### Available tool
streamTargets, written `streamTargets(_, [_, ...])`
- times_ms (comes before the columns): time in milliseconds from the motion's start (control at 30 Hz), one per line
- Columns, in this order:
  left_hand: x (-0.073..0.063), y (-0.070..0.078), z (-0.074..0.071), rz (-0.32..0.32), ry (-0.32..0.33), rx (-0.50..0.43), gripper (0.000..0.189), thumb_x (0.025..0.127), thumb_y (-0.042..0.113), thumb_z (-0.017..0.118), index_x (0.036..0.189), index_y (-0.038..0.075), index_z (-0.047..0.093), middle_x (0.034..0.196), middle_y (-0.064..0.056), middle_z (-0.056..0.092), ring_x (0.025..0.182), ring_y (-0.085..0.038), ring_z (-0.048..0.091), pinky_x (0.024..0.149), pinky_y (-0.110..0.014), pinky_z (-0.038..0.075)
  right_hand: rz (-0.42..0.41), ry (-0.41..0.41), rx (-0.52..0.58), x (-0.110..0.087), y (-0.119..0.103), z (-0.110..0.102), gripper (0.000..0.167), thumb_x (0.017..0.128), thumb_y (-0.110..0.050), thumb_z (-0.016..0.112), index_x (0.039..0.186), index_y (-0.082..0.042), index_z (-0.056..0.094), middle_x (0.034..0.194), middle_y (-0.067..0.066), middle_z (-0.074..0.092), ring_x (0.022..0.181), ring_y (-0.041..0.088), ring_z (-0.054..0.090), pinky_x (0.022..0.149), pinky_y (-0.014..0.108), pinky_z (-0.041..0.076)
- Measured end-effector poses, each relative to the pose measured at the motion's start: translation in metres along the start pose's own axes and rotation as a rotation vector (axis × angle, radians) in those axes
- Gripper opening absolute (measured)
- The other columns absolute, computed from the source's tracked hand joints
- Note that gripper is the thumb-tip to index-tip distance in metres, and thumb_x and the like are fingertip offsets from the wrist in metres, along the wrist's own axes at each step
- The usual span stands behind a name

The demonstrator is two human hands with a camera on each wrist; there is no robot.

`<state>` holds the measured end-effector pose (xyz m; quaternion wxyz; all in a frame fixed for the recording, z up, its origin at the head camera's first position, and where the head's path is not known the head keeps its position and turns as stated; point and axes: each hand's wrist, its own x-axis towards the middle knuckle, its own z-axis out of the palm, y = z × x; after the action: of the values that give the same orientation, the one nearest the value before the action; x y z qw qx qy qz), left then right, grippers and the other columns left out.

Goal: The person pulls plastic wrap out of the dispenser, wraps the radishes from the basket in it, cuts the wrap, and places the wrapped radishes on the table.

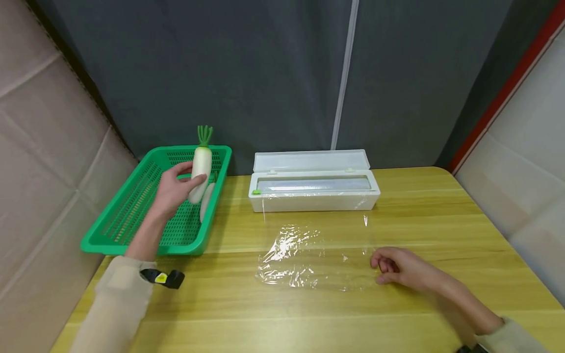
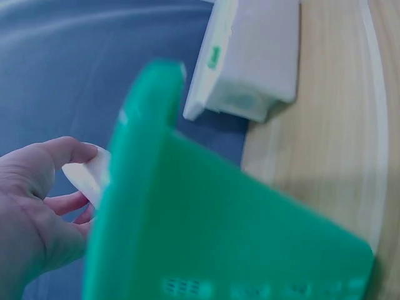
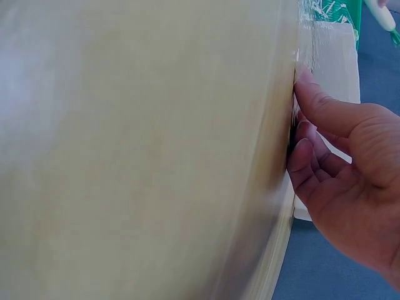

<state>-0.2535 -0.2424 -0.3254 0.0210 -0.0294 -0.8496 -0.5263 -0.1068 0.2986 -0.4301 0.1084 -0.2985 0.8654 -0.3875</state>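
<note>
Between its thumb and fingers my left hand holds a white radish with a green top, upright above the right side of a green basket. A second white radish lies inside that basket. In the left wrist view the basket wall hides most of the held radish. Clear plastic wrap stretches over the table from a white dispenser box. Beside the wrap's right edge, my right hand rests low with loosely curled fingers, thumb apart from the index finger, gripping nothing visible.
The dispenser's lid stands raised at the back, and a small green slider sits at its left end. A dark curtain hangs behind the wooden table. Pale panels flank both sides.
</note>
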Motion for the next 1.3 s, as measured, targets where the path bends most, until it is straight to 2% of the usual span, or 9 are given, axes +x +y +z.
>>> streamTargets(167, [-0.007,0.015,0.007,0.018,0.012,-0.062,0.070,0.097,0.035,0.069,0.155,0.010,0.039,0.147,-0.016,0.045,0.119,-0.023,0.057,0.082,-0.027,0.053,0.019,-0.009,0.006,0.000,0.000,0.000,0.023,0.088,-0.020,0.079,0.100,-0.010,0.062,0.078,-0.009,0.052,0.071,0.001,0.049,0.059,0.022,0.046])
streamTargets(267, [-0.012,0.025,0.014,0.050,0.011,-0.086,0.069,0.096,0.034,0.070,0.153,0.010,0.042,0.146,-0.015,0.048,0.113,-0.018,0.059,0.081,-0.026,0.053,0.027,-0.011,0.008,0.000,0.000,-0.001,0.023,0.088,-0.021,0.079,0.100,-0.010,0.062,0.078,-0.009,0.052,0.070,0.001,0.048,0.058,0.022,0.046])
streamTargets(500, [-0.025,0.044,0.036,0.155,-0.002,-0.076,0.061,0.095,0.025,0.073,0.148,0.006,0.049,0.143,-0.014,0.051,0.112,-0.025,0.059,0.074,-0.023,0.055,0.006,-0.002,0.002,-0.003,0.001,-0.001,0.023,0.087,-0.019,0.080,0.099,-0.011,0.062,0.078,-0.009,0.052,0.069,-0.001,0.048,0.057,0.021,0.046])
streamTargets(633, [-0.033,0.052,0.051,0.213,-0.008,-0.067,0.057,0.094,0.018,0.074,0.145,0.004,0.052,0.139,-0.015,0.054,0.111,-0.029,0.061,0.075,-0.023,0.054,0.000,0.004,0.005,-0.004,0.001,-0.001,0.023,0.087,-0.018,0.080,0.099,-0.011,0.062,0.078,-0.009,0.052,0.069,0.000,0.048,0.057,0.021,0.046])
streamTargets(700, [-0.038,0.054,0.059,0.244,-0.011,-0.059,0.056,0.093,0.016,0.075,0.143,0.004,0.054,0.138,-0.015,0.055,0.111,-0.030,0.062,0.079,-0.026,0.054,0.002,0.004,0.010,-0.004,0.001,-0.001,0.023,0.087,-0.018,0.080,0.099,-0.011,0.062,0.078,-0.009,0.052,0.070,0.000,0.048,0.058,0.021,0.046])
streamTargets(900, [-0.049,0.062,0.087,0.335,-0.050,-0.043,0.055,0.088,0.010,0.078,0.139,0.002,0.058,0.132,-0.016,0.056,0.110,-0.034,0.065,0.090,-0.047,0.055,0.007,0.004,0.026,-0.005,0.003,-0.001,0.023,0.087,-0.017,0.080,0.099,-0.010,0.062,0.079,-0.008,0.052,0.071,0.003,0.049,0.058,0.023,0.046])
streamTargets(1000, [-0.054,0.064,0.101,0.379,-0.071,-0.021,0.054,0.087,0.008,0.079,0.137,0.001,0.060,0.128,-0.016,0.058,0.106,-0.035,0.066,0.089,-0.050,0.056,0.001,0.004,0.025,-0.005,0.003,-0.002,0.023,0.087,-0.016,0.080,0.099,-0.010,0.062,0.078,-0.008,0.052,0.070,0.002,0.049,0.057,0.023,0.045])
streamTargets(1200, [-0.059,0.063,0.129,0.469,-0.113,0.005,0.053,0.085,0.003,0.080,0.134,-0.002,0.061,0.124,-0.019,0.059,0.106,-0.035,0.065,0.086,-0.047,0.058,0.000,0.002,0.036,-0.005,0.002,-0.004,0.023,0.086,-0.015,0.080,0.099,-0.009,0.062,0.078,-0.007,0.052,0.069,0.001,0.047,0.056,0.022,0.045])
streamTargets(1300, [-0.062,0.062,0.143,0.481,-0.156,0.035,0.053,0.084,0.001,0.080,0.133,-0.001,0.061,0.123,-0.019,0.059,0.108,-0.033,0.063,0.090,-0.044,0.056,0.000,0.001,0.038,-0.005,0.001,-0.005,0.023,0.087,-0.014,0.080,0.099,-0.009,0.062,0.077,-0.007,0.052,0.068,0.001,0.047,0.056,0.023,0.044])
